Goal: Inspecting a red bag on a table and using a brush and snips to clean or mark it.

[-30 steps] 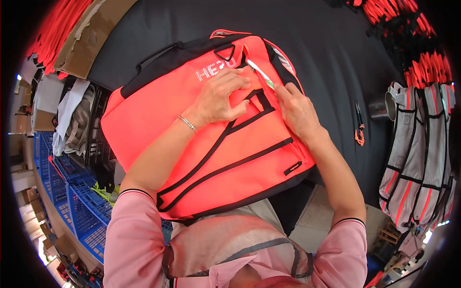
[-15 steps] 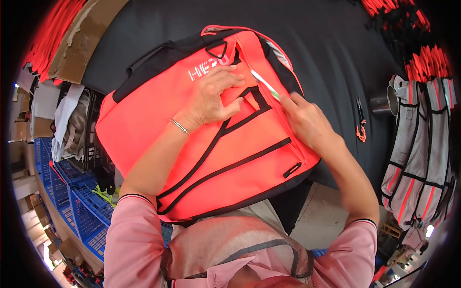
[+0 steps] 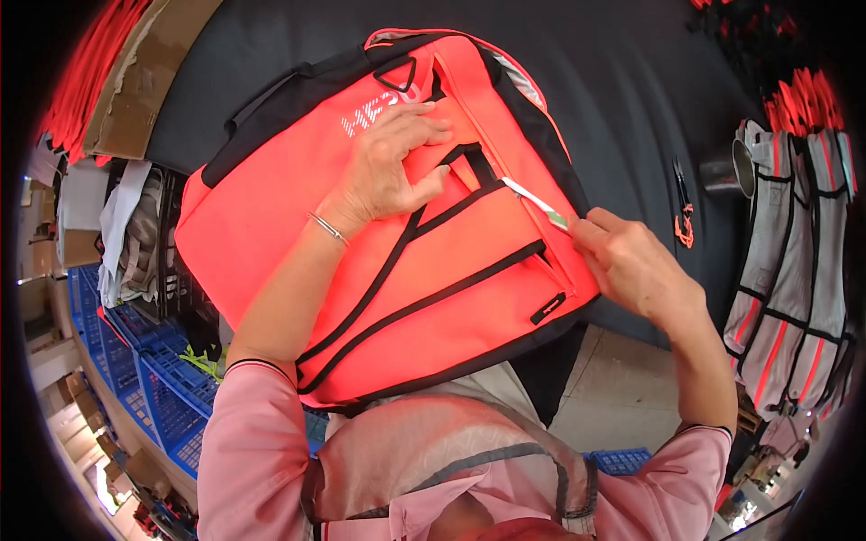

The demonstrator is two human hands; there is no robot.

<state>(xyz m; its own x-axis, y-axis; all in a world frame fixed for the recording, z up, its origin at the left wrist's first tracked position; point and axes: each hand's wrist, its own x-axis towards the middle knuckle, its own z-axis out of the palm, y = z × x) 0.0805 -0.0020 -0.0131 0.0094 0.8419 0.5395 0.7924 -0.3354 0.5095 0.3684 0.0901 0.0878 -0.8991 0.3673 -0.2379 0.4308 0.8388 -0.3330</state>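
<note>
A bright coral-orange bag with black trim [image 3: 262,216] lies slantwise before me, its lower edge near my body. My left hand [image 3: 392,162] rests on its front panel beside the white print, thumb spread away from the fingers, holding nothing. At the bag's right side, my right hand [image 3: 627,261] is closed on a slim white-and-green stick-shaped tool [image 3: 534,200]. The tool's white end lies by the zipper line and the black-edged pocket; its other end is hidden in my fingers.
The bag lies on a black-covered table [image 3: 622,108]. Small black-handled snips [image 3: 681,203] and a metal cup [image 3: 719,176] are at the right, near hanging grey straps [image 3: 767,270]. Blue crates [image 3: 176,379] stand at the left, below a cardboard box [image 3: 149,81].
My right hand has moved right and toward me, carrying the tool down along the zipper line. The bag has shifted slightly away and left; my left hand stays on it.
</note>
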